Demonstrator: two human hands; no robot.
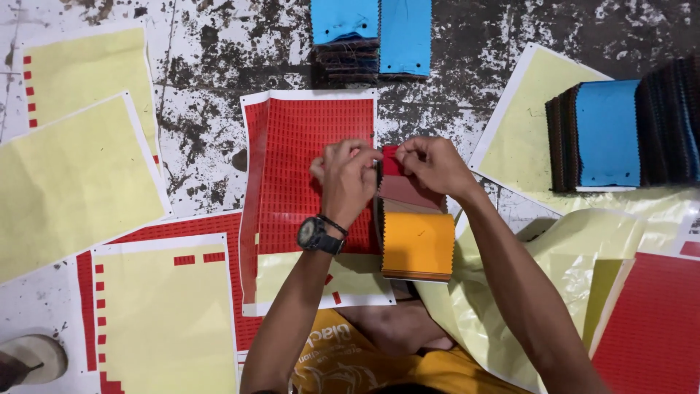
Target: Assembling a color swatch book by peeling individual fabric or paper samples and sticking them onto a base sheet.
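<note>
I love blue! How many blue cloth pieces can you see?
3. Two blue swatches lie side by side at the top, left one and right one. A third tops the dark stack at right. More may hide inside the stacks.

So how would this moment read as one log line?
left hand: pinching swatch stack top | right hand: pinching swatch stack top | under them: red label sheet | nearby: blue-topped stacks

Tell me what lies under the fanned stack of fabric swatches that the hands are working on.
Under the swatch stack, the red sticker sheet shows at its left edge and crumpled yellow backing paper at its right. Whatever lies directly beneath is covered.
</note>
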